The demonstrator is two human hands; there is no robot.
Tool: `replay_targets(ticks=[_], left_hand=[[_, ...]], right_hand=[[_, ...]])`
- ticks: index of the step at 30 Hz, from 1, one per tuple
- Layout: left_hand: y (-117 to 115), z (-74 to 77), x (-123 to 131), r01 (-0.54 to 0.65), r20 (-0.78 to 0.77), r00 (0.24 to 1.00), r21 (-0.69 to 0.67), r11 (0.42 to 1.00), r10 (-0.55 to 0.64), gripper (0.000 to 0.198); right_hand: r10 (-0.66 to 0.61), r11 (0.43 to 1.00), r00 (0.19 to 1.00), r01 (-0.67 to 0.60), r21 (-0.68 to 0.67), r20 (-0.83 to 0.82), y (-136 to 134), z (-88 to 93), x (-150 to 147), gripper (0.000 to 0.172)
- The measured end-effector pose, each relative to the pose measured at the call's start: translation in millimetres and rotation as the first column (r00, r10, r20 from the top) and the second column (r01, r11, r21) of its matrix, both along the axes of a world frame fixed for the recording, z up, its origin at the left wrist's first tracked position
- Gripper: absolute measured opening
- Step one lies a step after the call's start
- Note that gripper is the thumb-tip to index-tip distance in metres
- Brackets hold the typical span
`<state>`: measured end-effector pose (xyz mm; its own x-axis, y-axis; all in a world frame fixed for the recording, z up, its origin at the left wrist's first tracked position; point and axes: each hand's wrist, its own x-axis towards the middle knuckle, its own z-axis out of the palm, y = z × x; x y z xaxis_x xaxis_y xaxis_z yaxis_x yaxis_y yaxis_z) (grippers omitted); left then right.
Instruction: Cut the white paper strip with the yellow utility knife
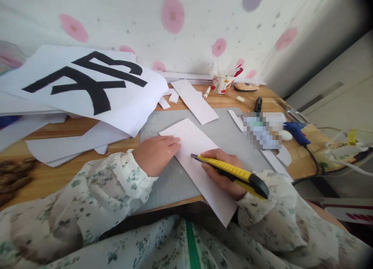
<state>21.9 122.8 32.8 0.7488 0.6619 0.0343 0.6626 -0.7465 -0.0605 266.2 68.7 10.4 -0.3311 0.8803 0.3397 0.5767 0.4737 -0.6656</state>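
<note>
A long white board strip (190, 140) lies at a slant on a grey cutting mat (169, 183), its near end jutting past the table's front edge. My left hand (157, 154) rests flat on the strip's left edge near the far end, fingers stretched out and holding nothing. In my right hand (224, 172) is a yellow and black utility knife (233, 172), its tip over the middle of the strip; whether the blade touches the surface cannot be made out. Another white strip (195, 102) lies farther back, partly on the mat.
Sheets with black characters (96, 82) cover the left side. A paper cup of tools (223, 83) stands at the back. On the right are a blue glue gun (296, 133), scissors (293, 114), cables and a blurred-out object (262, 131). Brown pieces (14, 177) sit far left.
</note>
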Motion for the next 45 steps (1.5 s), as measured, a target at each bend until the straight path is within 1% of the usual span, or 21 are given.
replay_targets(ticks=[2, 6, 12, 18, 22, 25, 28, 32, 36, 40, 45], left_hand=[[5, -6.0, -4, 0.002, 0.016, 1.0, -0.016, 1.0, -0.002, 0.035], [13, -12.6, -6, -0.027, 0.052, 0.998, -0.025, 0.999, 0.029, 0.036], [18, -20.4, -6, -0.058, 0.047, 0.997, -0.096, 0.994, 0.063, 0.038], [20, -17.7, -4, -0.115, 0.013, 0.993, -0.178, 0.977, 0.119, 0.042], [23, -14.6, -3, -0.176, 0.017, 0.982, -0.267, 0.948, 0.187, 0.046], [23, -11.4, -3, -0.208, 0.012, 0.975, -0.305, 0.929, 0.222, 0.051], [24, -9.8, -4, -0.218, 0.017, 0.972, -0.308, 0.926, 0.234, 0.048], [24, -13.4, -5, -0.234, 0.049, 0.965, -0.284, 0.93, 0.258, 0.039], [25, -17.8, -5, -0.229, 0.075, 0.963, -0.273, 0.935, 0.258, 0.038], [26, -17.0, -5, -0.226, 0.066, 0.965, -0.27, 0.936, 0.253, 0.038], [27, -17.4, -5, -0.224, 0.071, 0.966, -0.251, 0.942, 0.248, 0.036]], right_hand=[[0.011, 1.0, 1.0, -0.011, -0.024, -0.015, 9, -0.1, -7, 0.015], [0.012, 0.999, 1.0, -0.013, -0.05, -0.019, 24, 0.2, -21, 0.014], [-0.02, 0.998, 1.0, 0.021, -0.065, 0.02, 27, 0.3, -25, 0.018], [-0.026, 0.998, 0.998, 0.029, -0.05, 0.054, 20, 1.5, -24, 0.017], [-0.005, 1.0, 0.998, 0.005, -0.003, 0.058, 16, 2.7, -23, 0.017], [0.007, 1.0, 0.998, -0.007, 0.001, 0.062, 14, 4.1, -23, 0.017], [-0.014, 1.0, 0.997, 0.015, -0.007, 0.071, 12, 4.0, -21, 0.017], [-0.028, 0.999, 0.997, 0.03, -0.027, 0.07, 6, 3.5, -18, 0.016], [-0.054, 0.997, 0.995, 0.059, -0.05, 0.089, -1, 7.4, -16, 0.016], [-0.062, 0.996, 0.992, 0.068, -0.049, 0.112, -6, 10.7, -13, 0.016], [-0.059, 0.998, 0.989, 0.064, -0.03, 0.133, -12, 10.1, -7, 0.017]])
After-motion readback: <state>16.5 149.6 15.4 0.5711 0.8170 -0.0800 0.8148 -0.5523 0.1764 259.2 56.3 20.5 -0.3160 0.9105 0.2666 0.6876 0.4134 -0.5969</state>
